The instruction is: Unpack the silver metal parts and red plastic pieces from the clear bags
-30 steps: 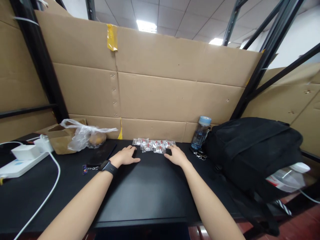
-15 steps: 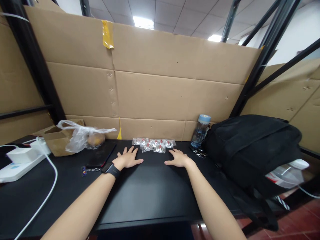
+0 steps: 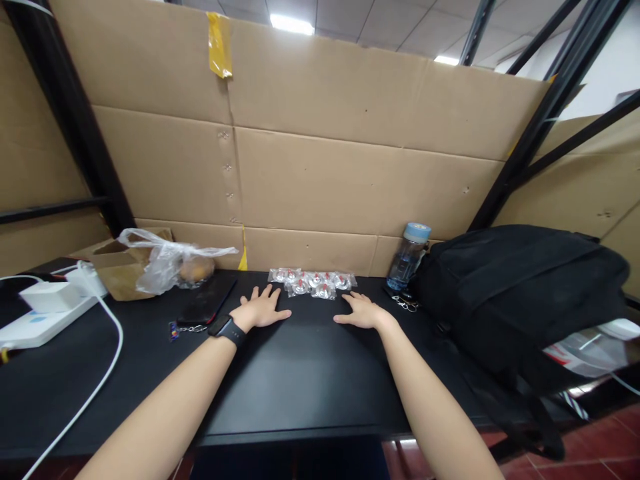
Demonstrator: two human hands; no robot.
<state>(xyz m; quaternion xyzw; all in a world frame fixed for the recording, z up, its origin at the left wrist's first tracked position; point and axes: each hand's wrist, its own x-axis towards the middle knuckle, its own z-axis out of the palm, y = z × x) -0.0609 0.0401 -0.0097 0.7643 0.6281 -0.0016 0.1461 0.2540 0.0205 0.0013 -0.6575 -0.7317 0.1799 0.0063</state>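
Observation:
Palm down on the black tabletop (image 3: 300, 373), my left hand (image 3: 263, 309) has its fingers spread and holds nothing. My right hand (image 3: 359, 312) rests opposite it, also with fingers apart and nothing in them. Just beyond both hands lie several small clear plastic packets (image 3: 323, 289), grouped together against the cardboard; each contains a round, shiny piece with a red part, too small to name. A dark smartwatch (image 3: 223, 328) is on my left wrist. Left of that hand is a black phone (image 3: 207, 302) with a chain and charm (image 3: 174, 331).
Cardboard (image 3: 310, 180) walls the back. On the left are a white power strip (image 3: 45, 323), a white cable (image 3: 117, 333), a cardboard box (image 3: 120, 273) and a plastic bag (image 3: 165, 267). A water bottle (image 3: 407, 257) and black backpack (image 3: 520, 293) stand right, with keys (image 3: 404, 304) nearby.
The camera view has tilted down slightly, and the scene sits a little higher and further right in the picture. Both hands stay spread on the tabletop; the packets have not moved.

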